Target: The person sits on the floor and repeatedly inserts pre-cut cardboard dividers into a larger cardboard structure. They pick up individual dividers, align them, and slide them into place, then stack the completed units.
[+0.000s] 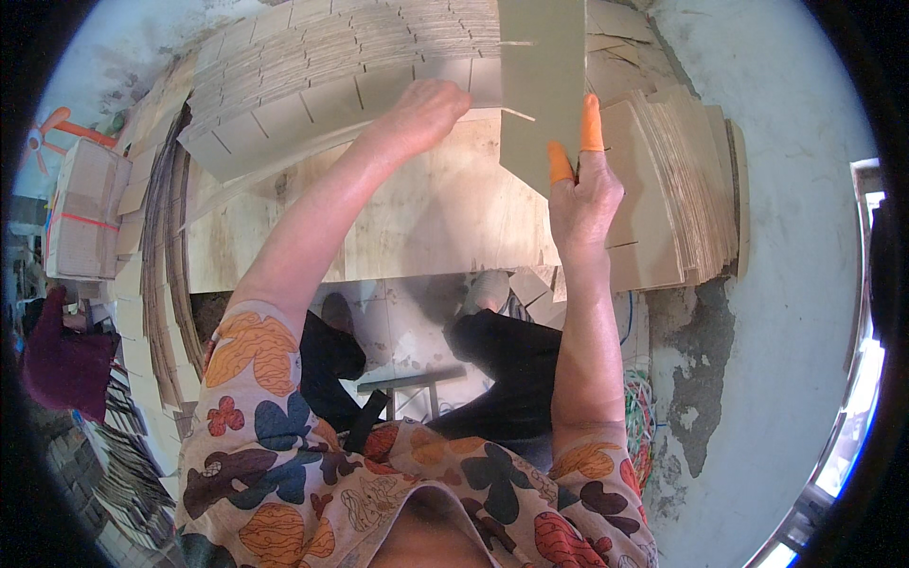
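Observation:
My right hand wears orange finger covers on two digits. It is closed on the lower end of a grey-brown cardboard strip with short slots along its left edge. The strip's far end runs out of the picture at the top. To its left, my left hand is closed, its fingers bunched just beside that slotted edge. Whatever those fingers pinch is hidden. Behind and below the left hand lies a long row of slotted cardboard strips, stacked in overlapping layers.
A pale wooden board forms the work surface. Cardboard sheets stand stacked at its right, and more cardboard lines the left. A taped box and an orange-bladed fan are farther left. A small stool stands below.

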The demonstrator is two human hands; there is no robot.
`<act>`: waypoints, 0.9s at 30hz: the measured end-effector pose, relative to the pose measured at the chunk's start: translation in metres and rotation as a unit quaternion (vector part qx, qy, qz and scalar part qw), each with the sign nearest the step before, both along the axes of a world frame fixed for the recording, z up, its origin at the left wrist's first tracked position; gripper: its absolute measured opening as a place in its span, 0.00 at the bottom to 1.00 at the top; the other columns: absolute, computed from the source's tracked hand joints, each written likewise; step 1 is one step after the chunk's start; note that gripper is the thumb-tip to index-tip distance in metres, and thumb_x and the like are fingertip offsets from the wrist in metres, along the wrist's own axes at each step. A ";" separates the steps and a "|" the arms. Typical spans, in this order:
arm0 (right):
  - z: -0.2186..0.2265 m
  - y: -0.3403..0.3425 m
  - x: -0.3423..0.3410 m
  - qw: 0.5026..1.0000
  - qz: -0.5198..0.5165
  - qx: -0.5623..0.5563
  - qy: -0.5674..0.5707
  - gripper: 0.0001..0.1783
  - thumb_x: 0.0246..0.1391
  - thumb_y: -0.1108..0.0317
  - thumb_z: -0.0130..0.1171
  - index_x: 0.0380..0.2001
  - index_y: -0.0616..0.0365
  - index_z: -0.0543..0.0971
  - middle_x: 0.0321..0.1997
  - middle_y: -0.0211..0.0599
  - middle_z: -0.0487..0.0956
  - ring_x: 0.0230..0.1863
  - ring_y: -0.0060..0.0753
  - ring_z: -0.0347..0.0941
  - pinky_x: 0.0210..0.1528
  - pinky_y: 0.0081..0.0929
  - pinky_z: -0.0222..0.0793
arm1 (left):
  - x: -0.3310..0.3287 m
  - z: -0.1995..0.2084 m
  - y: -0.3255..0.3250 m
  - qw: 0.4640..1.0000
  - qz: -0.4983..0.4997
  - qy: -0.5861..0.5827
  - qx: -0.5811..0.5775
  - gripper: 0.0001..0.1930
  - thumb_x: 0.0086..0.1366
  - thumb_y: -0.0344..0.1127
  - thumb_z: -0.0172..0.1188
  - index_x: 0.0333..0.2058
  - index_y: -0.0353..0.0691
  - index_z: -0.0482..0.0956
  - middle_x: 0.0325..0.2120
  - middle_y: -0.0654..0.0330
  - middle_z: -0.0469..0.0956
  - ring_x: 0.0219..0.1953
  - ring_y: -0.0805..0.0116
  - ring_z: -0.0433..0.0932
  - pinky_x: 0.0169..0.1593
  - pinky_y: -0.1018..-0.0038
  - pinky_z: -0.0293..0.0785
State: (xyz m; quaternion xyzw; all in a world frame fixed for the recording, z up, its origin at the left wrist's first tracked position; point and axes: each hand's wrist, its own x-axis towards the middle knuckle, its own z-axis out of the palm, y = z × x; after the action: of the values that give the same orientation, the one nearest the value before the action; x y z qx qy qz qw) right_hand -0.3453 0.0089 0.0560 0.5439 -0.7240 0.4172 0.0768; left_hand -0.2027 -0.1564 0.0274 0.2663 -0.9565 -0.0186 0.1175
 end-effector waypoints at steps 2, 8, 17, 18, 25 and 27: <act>-0.002 0.002 -0.001 0.999 0.013 0.040 -0.007 0.35 0.52 0.73 0.56 0.63 0.44 0.57 0.41 0.45 0.77 0.30 0.43 0.77 0.30 0.34 0.74 | -0.001 0.000 0.000 1.000 0.002 -0.006 0.003 0.07 0.51 0.21 0.50 0.26 0.33 0.77 0.26 0.44 0.76 0.34 0.49 0.78 0.35 0.59 0.75; -0.001 0.001 -0.001 0.998 0.008 0.057 -0.002 0.38 0.48 0.78 0.55 0.63 0.46 0.58 0.42 0.44 0.76 0.30 0.45 0.76 0.31 0.34 0.74 | -0.003 0.003 0.007 1.000 0.006 -0.020 0.022 0.06 0.50 0.20 0.51 0.26 0.32 0.77 0.25 0.44 0.76 0.33 0.48 0.78 0.33 0.60 0.75; -0.018 -0.007 -0.003 0.991 -0.026 0.129 0.037 0.36 0.48 0.79 0.58 0.61 0.50 0.61 0.52 0.49 0.72 0.36 0.45 0.77 0.35 0.30 0.75 | -0.005 0.016 0.041 0.998 -0.061 0.014 -0.002 0.05 0.47 0.21 0.52 0.23 0.32 0.77 0.22 0.48 0.75 0.34 0.52 0.76 0.36 0.62 0.74; -0.017 -0.006 -0.003 0.995 -0.009 0.092 0.034 0.37 0.48 0.80 0.58 0.62 0.51 0.60 0.51 0.50 0.73 0.35 0.44 0.77 0.36 0.29 0.74 | -0.002 0.017 0.044 0.997 -0.072 0.022 -0.009 0.05 0.47 0.21 0.52 0.23 0.32 0.77 0.22 0.49 0.75 0.35 0.53 0.75 0.37 0.62 0.74; -0.015 -0.001 0.003 0.998 0.039 0.044 -0.017 0.38 0.48 0.81 0.57 0.63 0.53 0.59 0.44 0.51 0.77 0.28 0.41 0.73 0.35 0.25 0.72 | -0.006 0.021 0.044 0.999 -0.024 0.002 0.040 0.05 0.46 0.21 0.52 0.23 0.31 0.75 0.24 0.48 0.76 0.36 0.52 0.75 0.38 0.61 0.73; -0.015 -0.001 0.003 0.997 0.036 0.060 -0.042 0.39 0.46 0.81 0.55 0.63 0.52 0.57 0.41 0.51 0.77 0.29 0.44 0.74 0.35 0.29 0.72 | -0.010 0.021 0.044 0.997 -0.023 -0.005 0.076 0.05 0.46 0.21 0.51 0.24 0.31 0.76 0.25 0.48 0.76 0.36 0.52 0.75 0.39 0.61 0.73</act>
State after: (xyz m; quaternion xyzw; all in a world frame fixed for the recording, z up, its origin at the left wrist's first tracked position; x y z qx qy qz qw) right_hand -0.3422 0.0081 0.0409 0.5554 -0.7302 0.3980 -0.0012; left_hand -0.2124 -0.1121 0.0483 0.2520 -0.9589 -0.0922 0.0919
